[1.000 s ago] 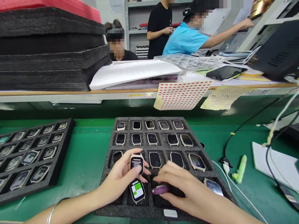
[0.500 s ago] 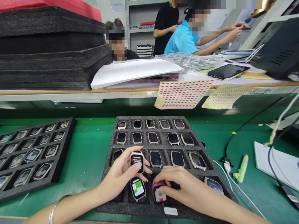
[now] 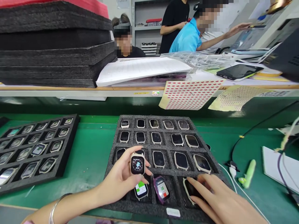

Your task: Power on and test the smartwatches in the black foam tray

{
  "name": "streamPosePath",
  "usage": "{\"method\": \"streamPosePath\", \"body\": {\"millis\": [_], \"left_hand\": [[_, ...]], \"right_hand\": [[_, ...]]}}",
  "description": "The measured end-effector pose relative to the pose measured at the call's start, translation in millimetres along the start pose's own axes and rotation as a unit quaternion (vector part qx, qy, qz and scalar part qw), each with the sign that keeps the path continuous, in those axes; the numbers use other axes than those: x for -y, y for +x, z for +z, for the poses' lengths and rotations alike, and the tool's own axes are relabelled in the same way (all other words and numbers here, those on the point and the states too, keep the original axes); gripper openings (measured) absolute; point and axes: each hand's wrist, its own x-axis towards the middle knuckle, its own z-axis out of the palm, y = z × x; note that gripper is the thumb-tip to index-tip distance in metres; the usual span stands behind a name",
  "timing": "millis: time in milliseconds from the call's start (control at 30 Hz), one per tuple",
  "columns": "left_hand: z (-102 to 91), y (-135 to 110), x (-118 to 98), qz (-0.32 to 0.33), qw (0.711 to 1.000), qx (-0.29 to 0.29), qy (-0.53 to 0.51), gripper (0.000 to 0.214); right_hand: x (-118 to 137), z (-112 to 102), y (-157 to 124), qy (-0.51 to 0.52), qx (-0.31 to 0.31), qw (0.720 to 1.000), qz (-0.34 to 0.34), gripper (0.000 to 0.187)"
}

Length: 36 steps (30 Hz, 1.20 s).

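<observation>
My left hand [image 3: 125,174] is closed around a beige-cased smartwatch without a strap [image 3: 137,165], its lit screen showing a round dial. The thumb lies at its lower edge. Just below, partly covered by that thumb, a smartwatch with a green and white screen [image 3: 141,190] sits in the black foam tray [image 3: 140,207]. Beside it a purple smartwatch [image 3: 161,189] lies tilted in its slot, screen lit. My right hand [image 3: 212,193] has its fingers on a pale-rimmed smartwatch [image 3: 188,190] in the front row, covering most of it.
Dark-screened watches fill the rows behind. A second foam tray of watches [image 3: 35,149] lies left on the green table [image 3: 86,149]. Cables [image 3: 233,149] and a green pen-like object [image 3: 249,174] are at right. A shelf edge with foam stacks [image 3: 51,46] crosses behind; co-workers sit beyond.
My right hand has let go of the purple watch and moved right to another watch. The held watch's screen has changed from text to a dial. The view has shifted slightly.
</observation>
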Motion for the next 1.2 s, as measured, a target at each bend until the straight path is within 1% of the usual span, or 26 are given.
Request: {"method": "streamPosePath", "body": {"millis": [67,100,200,300,333,400,433,467,500,567,633,733,800,867,933,1000,1100,1200], "left_hand": [[1.0,-2,2,-0.004,1.000,0.005,0.016,0.059],[1.4,-4,3,-0.006,1.000,0.005,0.027,0.061],[1.1,-6,3,-0.004,0.998,-0.012,0.065,0.054],[0.4,-4,0,0.008,0.993,-0.055,0.103,0.047],[0.6,-2,-2,0.009,0.991,-0.070,0.115,0.046],[2.4,4,-7,0.007,0.986,-0.093,0.136,0.046],[4.1,8,-9,0.005,0.984,-0.101,0.147,0.046],[6.1,12,-12,0.003,0.982,-0.108,0.156,0.045],[8.4,16,-14,0.003,0.980,-0.114,0.164,0.044],[12.7,24,-16,0.010,0.976,-0.123,0.178,0.037],[15.3,29,-15,0.028,0.973,-0.140,0.182,0.029],[15.1,33,-7,0.052,0.968,-0.170,0.176,0.025],[13.7,34,-1,0.054,0.967,-0.185,0.169,0.025],[12.4,34,4,0.049,0.967,-0.188,0.162,0.024],[11.8,35,7,0.038,0.969,-0.183,0.161,0.024],[11.7,35,9,0.029,0.970,-0.178,0.165,0.025],[12.1,32,12,0.025,0.970,-0.167,0.177,0.027],[12.7,29,14,0.028,0.976,-0.136,0.168,0.028]], "right_hand": [[4,8,-3,-0.006,0.022,1.000,0.001,0.049],[6,10,-4,0.007,0.034,0.999,0.010,0.047],[6,10,-1,0.106,0.075,0.990,0.060,0.028],[3,-4,16,0.219,0.123,0.964,0.085,0.013],[3,-11,25,0.250,0.131,0.956,0.085,0.016],[5,-23,47,0.328,0.116,0.934,0.081,0.020],[6,-28,59,0.374,0.103,0.918,0.084,0.019],[8,-30,70,0.427,0.097,0.894,0.097,0.018],[11,-30,81,0.486,0.105,0.861,0.107,0.019],[15,-23,98,0.584,0.151,0.788,0.124,0.027],[18,-12,109,0.640,0.170,0.737,0.135,0.037],[18,3,113,0.713,0.162,0.669,0.133,0.049],[17,8,110,0.756,0.161,0.621,0.134,0.053],[14,9,106,0.779,0.161,0.588,0.143,0.054],[12,10,103,0.792,0.158,0.572,0.145,0.054],[10,12,102,0.797,0.152,0.569,0.138,0.049],[10,14,100,0.790,0.159,0.577,0.134,0.037],[11,14,99,0.778,0.192,0.584,0.130,0.038]]}}
